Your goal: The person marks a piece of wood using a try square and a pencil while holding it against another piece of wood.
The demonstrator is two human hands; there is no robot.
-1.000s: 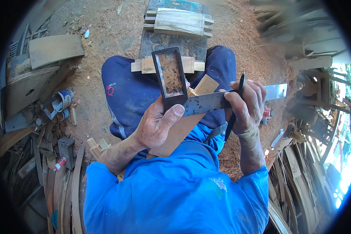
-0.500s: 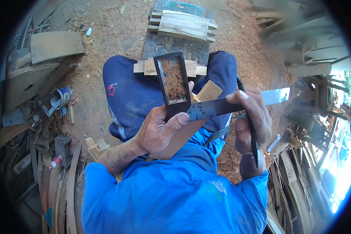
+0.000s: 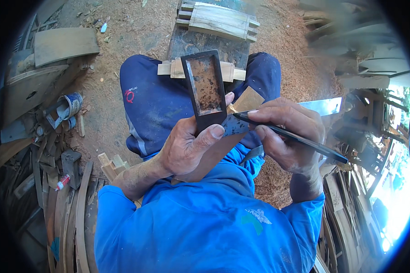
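My left hand grips a try square by its dark stock, thumb on the corner where stock meets blade. Behind the square lies a wooden piece. Its upper end shows past the blade, and left fingertips reach round behind it. The steel blade runs out to the right, partly covered by my right hand. Between thumb and fingers that hand pinches a black pen, slanted, with its tip at the blade's upper edge beside the wood. Whether the tip touches the wood, I cannot tell.
Ahead, a worn bench bears a slatted wooden part with tenons. A smaller tenoned piece lies nearer, between my knees. Curved boards, a paint bucket and offcuts crowd the left. Wood strips are stacked right; sawdust covers the floor.
The pen has swung from nearly upright to slanted, and its tip now meets the square's blade. My right hand has shifted onto the blade's middle. My left hand keeps its grip.
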